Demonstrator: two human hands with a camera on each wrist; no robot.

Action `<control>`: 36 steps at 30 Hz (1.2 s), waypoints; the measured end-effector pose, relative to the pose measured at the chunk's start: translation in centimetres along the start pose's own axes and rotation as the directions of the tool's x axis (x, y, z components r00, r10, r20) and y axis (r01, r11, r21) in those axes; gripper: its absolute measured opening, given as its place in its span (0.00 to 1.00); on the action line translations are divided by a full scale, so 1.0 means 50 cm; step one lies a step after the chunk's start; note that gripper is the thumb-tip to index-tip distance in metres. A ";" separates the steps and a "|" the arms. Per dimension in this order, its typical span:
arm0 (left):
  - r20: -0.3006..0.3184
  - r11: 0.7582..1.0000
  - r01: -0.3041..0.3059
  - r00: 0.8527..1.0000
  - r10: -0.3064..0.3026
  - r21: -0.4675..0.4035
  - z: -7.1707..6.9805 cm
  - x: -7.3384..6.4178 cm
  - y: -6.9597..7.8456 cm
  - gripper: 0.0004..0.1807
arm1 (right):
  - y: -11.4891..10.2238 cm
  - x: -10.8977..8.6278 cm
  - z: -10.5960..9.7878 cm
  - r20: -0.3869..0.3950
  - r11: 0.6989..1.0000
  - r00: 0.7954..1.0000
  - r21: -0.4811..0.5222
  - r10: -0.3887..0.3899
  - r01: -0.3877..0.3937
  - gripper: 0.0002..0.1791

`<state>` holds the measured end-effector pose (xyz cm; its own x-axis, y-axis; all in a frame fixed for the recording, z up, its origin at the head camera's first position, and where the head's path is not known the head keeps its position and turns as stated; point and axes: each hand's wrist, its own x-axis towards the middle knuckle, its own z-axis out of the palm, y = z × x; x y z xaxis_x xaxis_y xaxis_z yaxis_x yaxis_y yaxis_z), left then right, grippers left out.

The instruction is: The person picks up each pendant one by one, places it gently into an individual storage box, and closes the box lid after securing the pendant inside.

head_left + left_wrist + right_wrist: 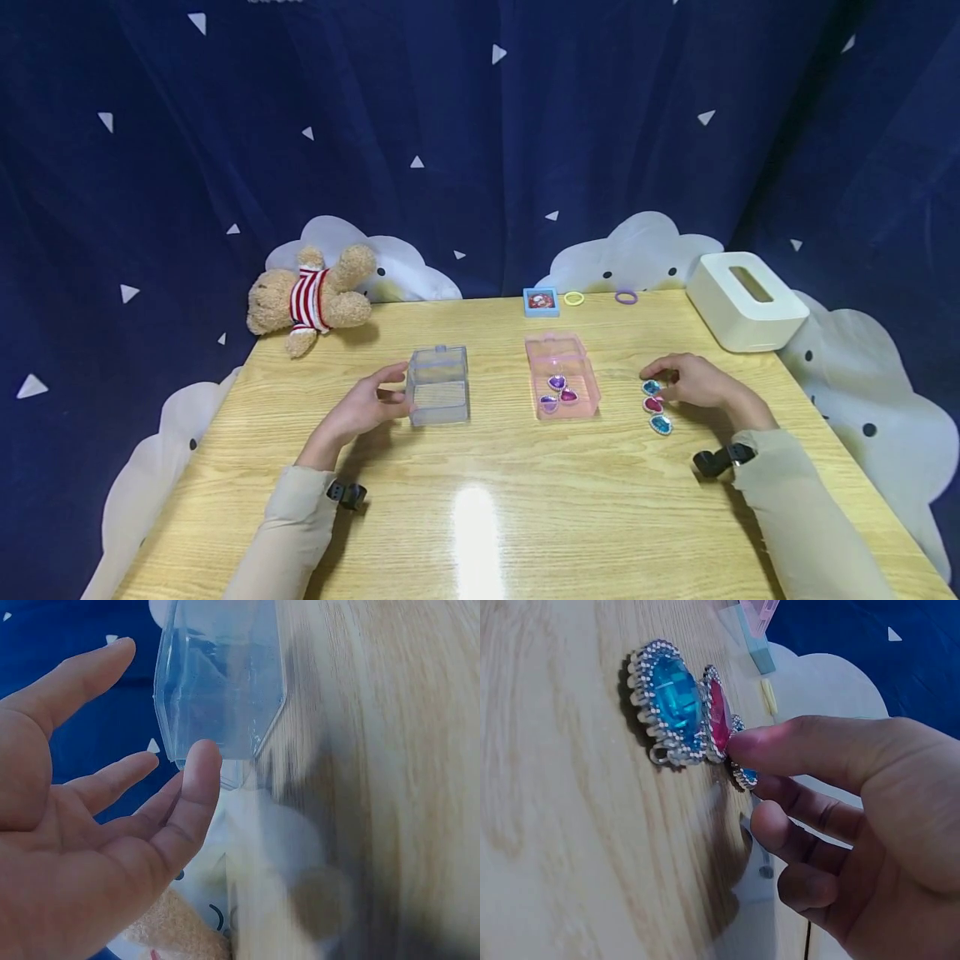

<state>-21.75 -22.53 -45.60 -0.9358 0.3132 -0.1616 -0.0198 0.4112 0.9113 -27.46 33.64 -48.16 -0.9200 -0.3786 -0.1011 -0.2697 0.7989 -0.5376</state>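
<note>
A clear bluish plastic box [439, 387] stands open on the table. Beside its left wall is my left hand [372, 405], fingers spread and loosely bent; in the left wrist view a fingertip [201, 754] overlaps the box's near corner. On the right lie a blue gem [651, 387], a red gem [653, 405] and another blue gem [661, 424], in a column, each with a silver beaded rim. My right hand [693, 382] reaches over the farthest blue one, thumb and index finger apart on either side of it. The thumb [754, 746] overlaps the red gem's edge in the right wrist view.
A pink open box [594, 392] holds two purple gems and a pink one. Behind it lie a small blue-framed picture [541, 302], a yellow ring [573, 298] and a purple ring [626, 297]. A teddy bear [311, 300] lies back left; a white tissue box [746, 302] stands back right.
</note>
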 end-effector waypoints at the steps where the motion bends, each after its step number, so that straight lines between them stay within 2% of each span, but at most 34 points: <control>1: 0.001 1.000 0.002 1.000 -0.002 0.000 0.000 0.001 -0.001 0.44 | 0.000 0.000 0.000 -0.001 1.000 1.000 -0.001 0.003 -0.003 0.21; 10: 0.015 1.000 -0.007 1.000 0.007 0.002 0.001 0.002 -0.002 0.44 | -0.002 0.001 -0.005 0.013 1.000 1.000 0.001 -0.002 0.002 0.21; 17: -0.003 0.998 0.007 1.000 -0.007 0.057 0.003 0.006 -0.006 0.42 | -0.002 0.003 -0.004 0.010 1.000 1.000 0.007 0.020 -0.020 0.20; 25: -0.022 0.996 0.022 1.000 -0.020 0.084 0.006 0.009 -0.001 0.42 | -0.002 0.005 0.004 -0.027 1.000 0.999 -0.021 0.023 -0.023 0.19; 32: -0.006 0.997 0.015 1.000 -0.014 0.072 0.005 0.012 0.001 0.44 | -0.002 0.007 0.005 -0.045 0.998 0.999 -0.058 0.002 -0.004 0.19; 36: -0.002 0.997 0.004 1.000 -0.004 0.071 0.006 0.013 0.000 0.44 | -0.002 0.007 0.005 -0.048 0.999 0.999 -0.048 0.014 -0.016 0.18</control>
<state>-22.26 -22.08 -45.79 -0.9364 0.3098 -0.1648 0.0012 0.4725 0.8813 -27.69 33.33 -48.34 -0.9362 -0.3446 -0.0685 -0.2681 0.8267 -0.4947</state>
